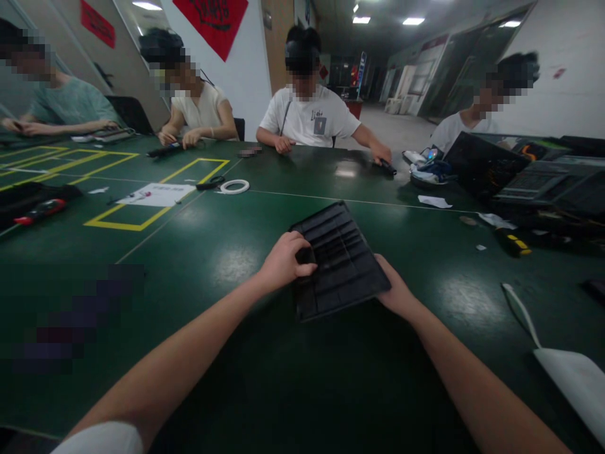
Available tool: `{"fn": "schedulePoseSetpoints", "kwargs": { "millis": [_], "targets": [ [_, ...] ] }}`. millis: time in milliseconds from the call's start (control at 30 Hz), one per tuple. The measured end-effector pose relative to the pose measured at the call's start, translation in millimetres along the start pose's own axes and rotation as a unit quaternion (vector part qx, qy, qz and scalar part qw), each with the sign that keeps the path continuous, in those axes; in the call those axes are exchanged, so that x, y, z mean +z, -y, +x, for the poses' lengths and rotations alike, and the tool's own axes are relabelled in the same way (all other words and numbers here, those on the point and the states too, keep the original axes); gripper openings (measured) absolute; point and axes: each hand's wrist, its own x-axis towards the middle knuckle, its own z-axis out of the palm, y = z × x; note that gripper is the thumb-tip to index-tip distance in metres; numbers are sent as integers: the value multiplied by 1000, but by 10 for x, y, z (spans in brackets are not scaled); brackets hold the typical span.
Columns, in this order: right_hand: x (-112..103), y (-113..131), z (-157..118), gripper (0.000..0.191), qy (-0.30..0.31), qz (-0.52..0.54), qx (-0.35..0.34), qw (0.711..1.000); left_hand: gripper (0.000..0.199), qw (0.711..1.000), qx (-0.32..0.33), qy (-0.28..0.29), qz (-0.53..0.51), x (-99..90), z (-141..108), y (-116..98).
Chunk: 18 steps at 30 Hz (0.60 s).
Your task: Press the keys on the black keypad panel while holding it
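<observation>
A black rectangular tray with ridged compartments (347, 268) is held tilted above the green table, in the middle of the view. My right hand (397, 287) grips its right edge, with the fingers hidden behind it. Over the tray's left side, my left hand (288, 261) is closed in a pinch, thumb and fingers curled around something dark. That dark thing blends into the tray, and I cannot make out what it is.
A tape roll (235, 186) and a white paper sheet (158, 194) lie ahead to the left. A red-and-black tool (41, 211) is at far left. Rightward are a yellow-black tool (514, 243), a white pouch (574, 378) and piled electronics (543, 183). Several people sit opposite.
</observation>
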Motion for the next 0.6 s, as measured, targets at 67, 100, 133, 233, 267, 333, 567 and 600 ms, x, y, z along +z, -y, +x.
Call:
{"fn": "schedulePoseSetpoints", "kwargs": {
  "millis": [67,100,133,233,267,333,567,600],
  "targets": [
    [-199,-93,74,36,-29,-64,65,995,35,995,-62,-10,79,-218,43,325],
    [-330,-163,107,37,-54,-107,104,987,33,988,-96,-5,121,-348,51,514],
    [-476,-245,133,39,-78,-151,144,975,33,978,-136,6,159,-485,49,709],
    [-912,-512,136,45,-110,-260,255,925,38,935,-255,53,241,-891,-26,1255],
    [-1031,-594,112,48,-113,-297,295,901,42,916,-300,64,260,-1009,-66,1403],
    [-1200,-735,41,51,-114,-345,367,856,47,880,-378,85,276,-1198,-149,1633],
    [-1235,-1050,-124,59,-140,-353,483,789,48,829,-480,78,276,-1390,-255,1950],
    [-1210,-1061,-131,61,-141,-363,474,790,48,830,-480,74,273,-1380,-255,1974]
  ]
}}
